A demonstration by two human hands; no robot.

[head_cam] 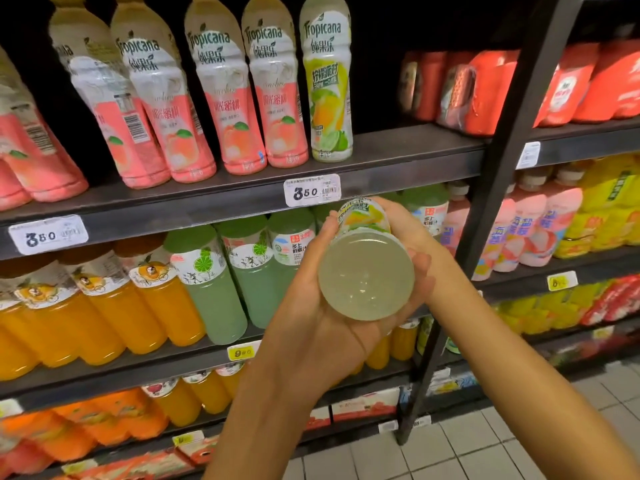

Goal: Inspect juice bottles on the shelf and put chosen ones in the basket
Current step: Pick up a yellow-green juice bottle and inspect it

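I hold a pale lemon-lime juice bottle tipped so its round base faces the camera. My left hand cups it from below and from the left, fingers curled round the body. My right hand grips it from the right, wrapping behind it. One matching lemon-lime Tropicana bottle stands upright on the upper shelf, with bare shelf to its right. Pink peach Tropicana bottles fill the row to its left. No basket is in view.
The shelf below carries green lime bottles and orange juice bottles. A black upright post divides the shelving; red packs and yellow and pink bottles lie to its right. Tiled floor shows at the bottom right.
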